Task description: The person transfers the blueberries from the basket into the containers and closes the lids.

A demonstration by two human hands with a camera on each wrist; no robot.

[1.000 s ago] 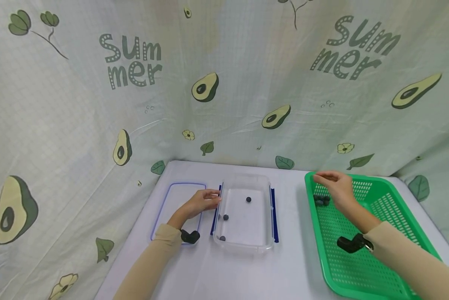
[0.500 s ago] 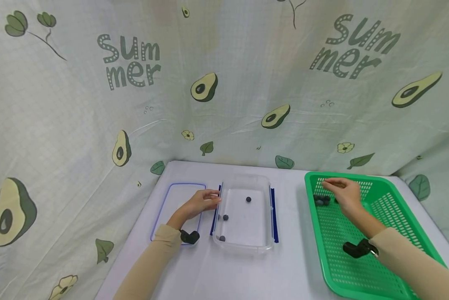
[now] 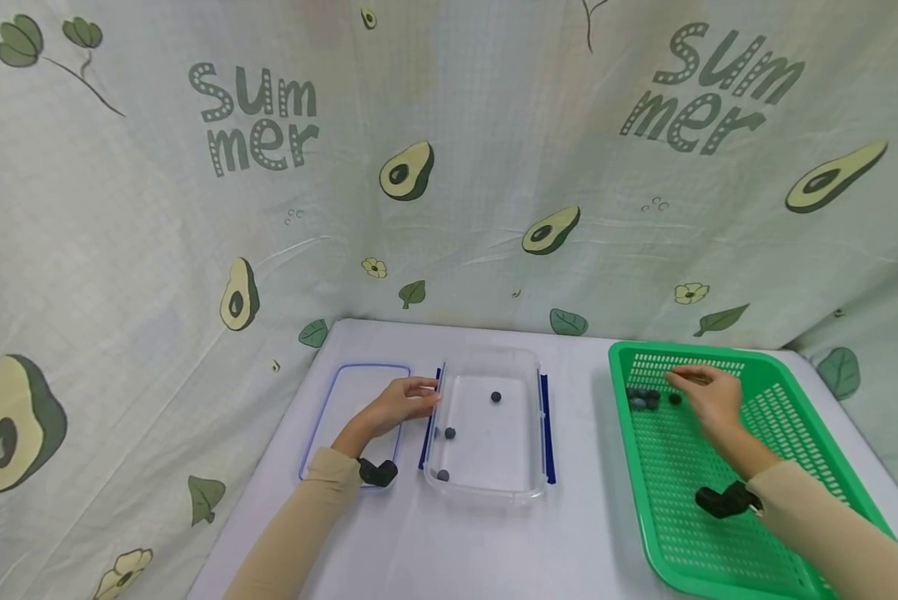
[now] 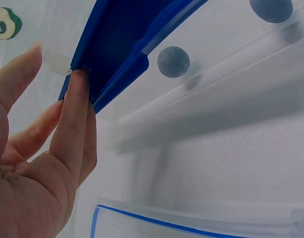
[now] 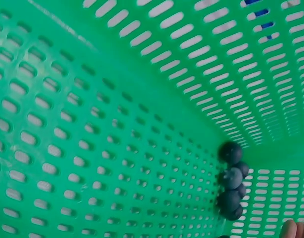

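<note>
My left hand [image 3: 398, 407] rests its fairly straight fingertips on the blue side latch [image 4: 117, 49] of a clear plastic box [image 3: 494, 492], thumb held apart. Inside the box lie 3 loose blueberries; one blueberry [image 3: 497, 397] sits toward the back, the others along the left side. Over the back part of a green slotted basket [image 3: 636, 500] hovers my right hand [image 3: 711, 400], thumb and fingers extended, no berry showing between them. A cluster of blueberries [image 5: 231, 181] fills the basket's back left corner, and a single blueberry [image 3: 675, 399] lies just beside it, below the right fingertips.
A clear lid with a blue rim [image 3: 336, 404] lies flat on the white table [image 3: 449, 550], left of the box and partly behind my left hand. Another blue latch [image 3: 548, 433] hangs along the box's right side. A printed curtain [image 3: 479, 167] closes off the back.
My right hand has moved right and slightly toward me, from the basket's left rim to over its inside, uncovering the single blueberry. My left hand stays at the latch.
</note>
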